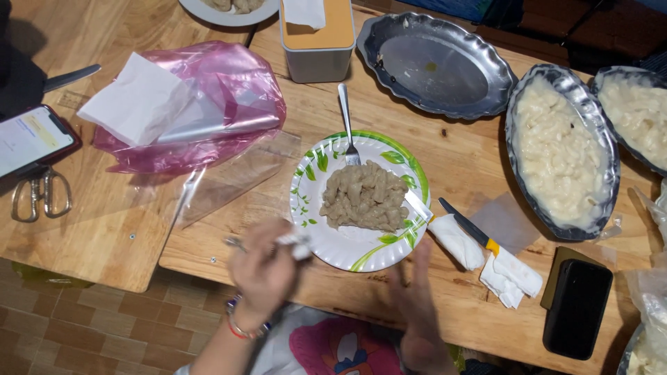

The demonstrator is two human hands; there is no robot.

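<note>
Left grip [267, 267] closed around something small and pale with a thin metal part poking out toward the left, too blurred to name; held just over the near-left rim of the paper plate [326, 243]. Right grip [417, 305] blurred as well, fingers loosely extended and apparently empty, though not possible to tell for sure; hovering at the near edge of the surface [458, 167], just below the plate's right side.

Heap of brownish dough-like food [365, 196] in the middle of the plate, lying up and to the right of the left grip, up and to the left of the right grip. Both about equally near, left perhaps slightly closer to the rim. Fork [347, 125] resting on the far rim, tines touching the heap, long axis pointing away from the body. Knife with dark handle [467, 226] and white wrapped roll [456, 241] just beside the plate's right edge, nearer to the right grip.
</note>
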